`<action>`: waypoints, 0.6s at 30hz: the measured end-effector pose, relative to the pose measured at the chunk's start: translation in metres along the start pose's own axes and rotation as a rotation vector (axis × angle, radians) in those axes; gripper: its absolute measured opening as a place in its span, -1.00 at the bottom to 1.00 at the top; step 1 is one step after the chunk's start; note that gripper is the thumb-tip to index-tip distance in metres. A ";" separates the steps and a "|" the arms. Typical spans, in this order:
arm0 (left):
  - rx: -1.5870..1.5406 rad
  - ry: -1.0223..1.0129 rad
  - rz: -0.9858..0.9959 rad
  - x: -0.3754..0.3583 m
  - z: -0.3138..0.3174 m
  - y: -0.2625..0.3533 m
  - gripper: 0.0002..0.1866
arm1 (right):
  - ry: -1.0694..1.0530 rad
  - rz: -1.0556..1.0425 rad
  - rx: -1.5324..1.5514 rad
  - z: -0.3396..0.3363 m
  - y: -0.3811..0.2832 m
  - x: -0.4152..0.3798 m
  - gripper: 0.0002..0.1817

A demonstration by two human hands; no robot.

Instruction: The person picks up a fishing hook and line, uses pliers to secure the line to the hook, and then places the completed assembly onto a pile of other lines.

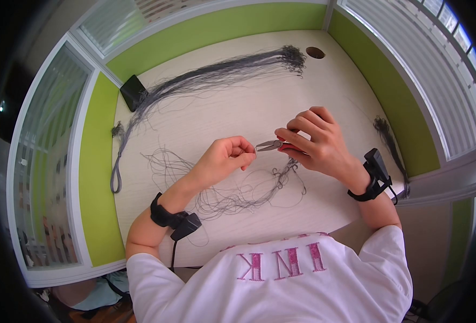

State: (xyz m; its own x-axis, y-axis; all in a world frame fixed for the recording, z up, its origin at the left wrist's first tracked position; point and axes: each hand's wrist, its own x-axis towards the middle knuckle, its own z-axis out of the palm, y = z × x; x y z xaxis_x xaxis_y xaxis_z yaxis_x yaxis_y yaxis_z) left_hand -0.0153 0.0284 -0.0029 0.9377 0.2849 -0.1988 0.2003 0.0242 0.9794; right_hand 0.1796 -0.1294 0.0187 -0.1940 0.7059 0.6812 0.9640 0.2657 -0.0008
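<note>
My right hand (pixel 318 141) grips small pliers (pixel 270 145) with red handles and grey jaws pointing left. Close to the jaw tips, my left hand (pixel 228 155) is closed in a pinch. A tiny thin piece shows at its fingertips, too small to name. Below both hands, a loose tangle of thin grey strands (pixel 221 203) lies on the table. Several dark hook-shaped ends (pixel 286 171) cluster at its right side, beneath my right hand.
A long bundle of grey strands (pixel 211 70) stretches across the back of the white table (pixel 205 124). A black box (pixel 134 92) stands at the left. Another dark bundle (pixel 389 141) lies along the right edge. Green partitions (pixel 221 33) surround the table, and a round hole (pixel 315 53) is at the back.
</note>
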 end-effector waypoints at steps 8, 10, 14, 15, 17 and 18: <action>0.171 -0.052 -0.010 -0.004 0.003 0.006 -0.87 | -0.031 -0.053 0.063 0.002 -0.002 -0.002 -0.63; 0.154 -0.063 -0.062 -0.004 0.002 0.007 -0.88 | -0.035 -0.057 0.042 0.002 -0.002 -0.002 -0.65; 0.133 -0.067 -0.060 -0.003 0.001 0.007 -0.88 | -0.046 -0.053 0.029 0.003 0.000 -0.004 -0.67; 0.121 -0.063 -0.057 -0.003 0.001 0.006 -0.88 | -0.043 -0.054 0.021 0.003 0.000 -0.004 -0.67; 0.109 -0.059 -0.053 -0.003 0.001 0.006 -0.88 | -0.040 -0.054 0.012 0.003 0.000 -0.004 -0.68; 0.094 -0.051 -0.063 -0.003 0.001 0.006 -0.89 | -0.038 -0.056 0.004 0.002 0.000 -0.004 -0.68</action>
State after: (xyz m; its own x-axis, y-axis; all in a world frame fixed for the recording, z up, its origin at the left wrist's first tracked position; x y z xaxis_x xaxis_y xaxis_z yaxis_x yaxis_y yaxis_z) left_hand -0.0160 0.0264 0.0035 0.9350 0.2368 -0.2640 0.2832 -0.0504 0.9577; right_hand 0.1796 -0.1307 0.0148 -0.2550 0.7143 0.6517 0.9507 0.3082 0.0341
